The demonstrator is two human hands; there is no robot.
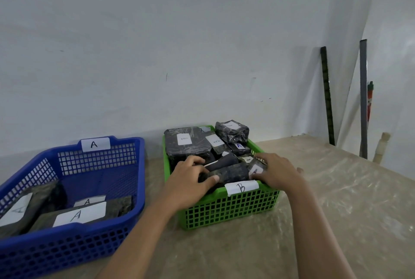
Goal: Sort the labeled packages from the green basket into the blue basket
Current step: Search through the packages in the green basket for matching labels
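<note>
I'm seeing the worktop (336, 200) running along a white wall (157, 31), covered in a beige, glossy sheet. Blue basket (74, 240) is sitting at the left, tagged "A" on its far rim; it's holding three dark wrapped packages, the front package (67, 216) showing a white "A" label face up, another at the left edge, a third mostly hidden behind.

Green basket (224, 207) is sitting just right of the blue one, apart from it, tagged "B" on its near rim. It's piled full with dark plastic-wrapped packages. The big flat package (187, 143) at the back left is carrying a label I'm reading as "B". A smaller one at the back right is lying on top of the pile, label too blurred to read. Small package (239, 147) near the right wall is showing an "A".

Both hands are working inside the green basket at its near end. Left hand (190, 182) is gripping a dark roll-shaped package (226, 174), thumb along its near side, fingers curled over the top. Right hand (278, 175) is resting over a package with a white label (254, 168); fingers are bent down onto it, but I cannot tell whether they're actually gripping it.

Two dark metal bars (326, 94) are leaning in the right corner.
</note>
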